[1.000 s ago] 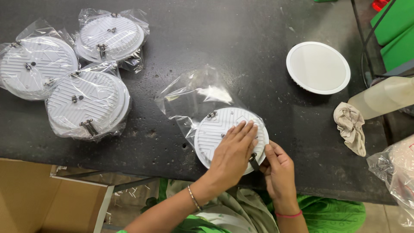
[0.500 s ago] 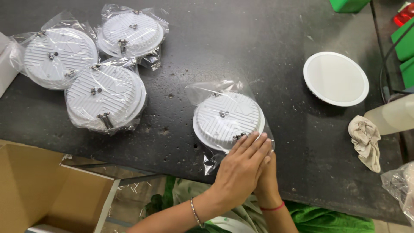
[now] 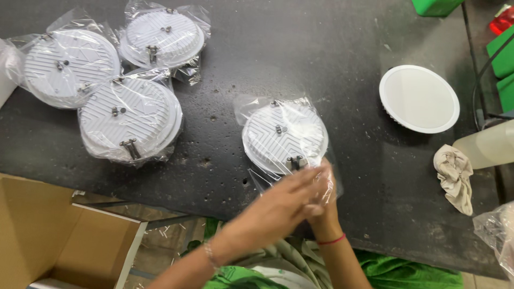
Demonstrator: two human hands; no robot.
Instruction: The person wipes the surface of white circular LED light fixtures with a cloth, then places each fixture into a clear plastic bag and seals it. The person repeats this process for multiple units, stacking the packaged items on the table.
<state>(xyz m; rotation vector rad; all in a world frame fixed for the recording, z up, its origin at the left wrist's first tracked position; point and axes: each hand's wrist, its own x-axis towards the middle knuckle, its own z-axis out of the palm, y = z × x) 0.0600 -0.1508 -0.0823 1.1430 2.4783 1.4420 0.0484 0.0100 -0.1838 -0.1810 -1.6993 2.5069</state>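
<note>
Four lamps bagged or in the bag, one bare

Item 1. Round white ceiling lamp, ribbed back up with its metal spring clips showing, lying near the front edge of the black table. It sits inside a clear plastic bag. The open end of the bag lies at the near side, bunched between both hands.

Item 2. Left hand, reaching in from the lower left, fingers stretched flat across the loose end of the bag. Right hand, mostly hidden beneath the left; it appears to pinch the plastic, though how tightly the fingers close cannot be told.

Item 3. Three bagged lamps, grouped at the far left of the table, touching one another, backs up.

Item 4. One bare lamp, face up, no bag, well apart at the right.

Item 5. Crumpled cloth near the right edge; open cardboard box below the table at the left.

Status, as judged: three wrapped, the fourth inside its bag with the mouth apparently not yet folded shut, the fifth unwrapped.
</note>
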